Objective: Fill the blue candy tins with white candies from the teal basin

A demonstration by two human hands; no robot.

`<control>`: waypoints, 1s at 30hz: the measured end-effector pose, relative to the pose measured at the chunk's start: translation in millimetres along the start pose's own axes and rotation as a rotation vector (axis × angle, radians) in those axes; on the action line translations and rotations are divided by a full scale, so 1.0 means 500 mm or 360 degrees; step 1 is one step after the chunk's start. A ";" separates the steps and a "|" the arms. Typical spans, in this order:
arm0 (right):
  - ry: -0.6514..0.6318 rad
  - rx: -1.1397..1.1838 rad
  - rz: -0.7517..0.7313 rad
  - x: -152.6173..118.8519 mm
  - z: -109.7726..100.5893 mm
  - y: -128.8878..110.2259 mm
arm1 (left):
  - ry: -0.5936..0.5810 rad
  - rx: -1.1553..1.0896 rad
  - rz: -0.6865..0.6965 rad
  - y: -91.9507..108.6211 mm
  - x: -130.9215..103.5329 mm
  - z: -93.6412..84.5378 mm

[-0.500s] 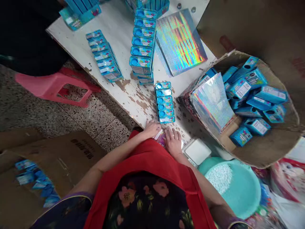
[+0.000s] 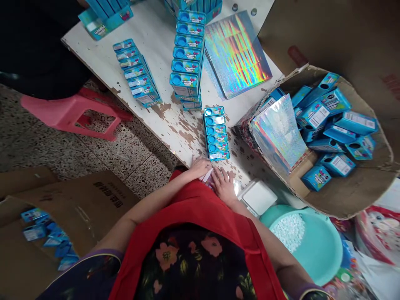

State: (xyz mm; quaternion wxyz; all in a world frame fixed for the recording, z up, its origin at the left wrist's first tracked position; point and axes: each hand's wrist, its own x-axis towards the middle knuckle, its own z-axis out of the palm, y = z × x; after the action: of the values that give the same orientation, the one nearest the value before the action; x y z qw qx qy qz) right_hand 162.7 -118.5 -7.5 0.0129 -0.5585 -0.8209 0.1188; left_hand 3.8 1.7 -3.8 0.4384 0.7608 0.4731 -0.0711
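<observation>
At the table's near edge, a shiny holographic sheet [image 2: 206,175] with a pinkish sheen lies between my hands, mostly covered by them. My left hand [image 2: 200,167] has its fingers curled over the sheet's left part, by a pale folded strip. On the other side my right hand [image 2: 224,186] rests palm down, fingers stretched out and somewhat spread over the sheet. Just beyond both hands stands a short row of small blue candy boxes [image 2: 216,133] with round windows. A white scale-like device [image 2: 258,197] sits to the right of my right hand.
Taller rows of blue boxes [image 2: 187,54] and a stack of holographic sheets [image 2: 237,54] occupy the worn white table [image 2: 162,121]. A carton [image 2: 387,137] of blue boxes stands right, above a teal basin [image 2: 325,246] of white pieces. Left are a pink stool [image 2: 53,110] and another carton [image 2: 93,208].
My right hand has shifted slightly left over the sheet, covering more of it. The left hand stays nearly in place, and the pale strip has tilted a little.
</observation>
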 end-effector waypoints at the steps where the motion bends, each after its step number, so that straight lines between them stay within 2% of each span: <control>1: 0.0031 0.0043 -0.0032 -0.001 0.000 0.002 | 0.0005 -0.0006 -0.0004 -0.001 0.001 0.001; 6: 0.0301 0.0327 -0.0050 -0.008 -0.013 0.015 | 0.0048 -0.0042 -0.0005 -0.006 0.005 0.008; 12: 0.0298 0.0798 0.0000 0.000 -0.066 0.001 | 0.0132 -0.0060 0.0038 -0.008 0.005 0.016; 15: 0.0454 0.1089 0.0319 0.019 -0.114 -0.015 | 0.0208 -0.0065 0.0039 -0.011 -0.015 0.014; 17: 0.0537 0.1266 0.0569 0.038 -0.148 -0.021 | 0.0401 -0.0164 0.0019 -0.013 -0.040 0.008; 19: 0.0554 0.1397 0.0729 0.057 -0.174 -0.021 | 0.0627 -0.0493 0.0113 -0.014 -0.067 -0.004; 20: 0.0551 0.1449 0.0775 0.067 -0.184 -0.019 | 0.0681 -0.0719 0.0211 -0.013 -0.079 -0.012; 21: 0.0545 0.1492 0.0809 0.077 -0.191 -0.017 | 0.0679 -0.0926 0.0309 -0.011 -0.089 -0.020; 23: 0.0536 0.1572 0.0838 0.095 -0.198 -0.014 | 0.0544 -0.1148 0.0412 -0.005 -0.099 -0.039; 27: 0.0478 0.1716 0.0863 0.129 -0.193 -0.015 | 0.0323 -0.1227 0.0199 0.004 -0.095 -0.071; 30: 0.0553 0.1622 0.0945 0.160 -0.178 -0.012 | 0.0294 -0.1240 0.0054 0.004 -0.084 -0.085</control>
State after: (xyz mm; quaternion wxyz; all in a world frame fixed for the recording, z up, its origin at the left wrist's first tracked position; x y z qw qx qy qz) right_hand 141.1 -30.9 71.4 0.3783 -0.6981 -0.4559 0.4021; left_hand -30.4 5.1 45.0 0.6508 0.5485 0.4895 0.1898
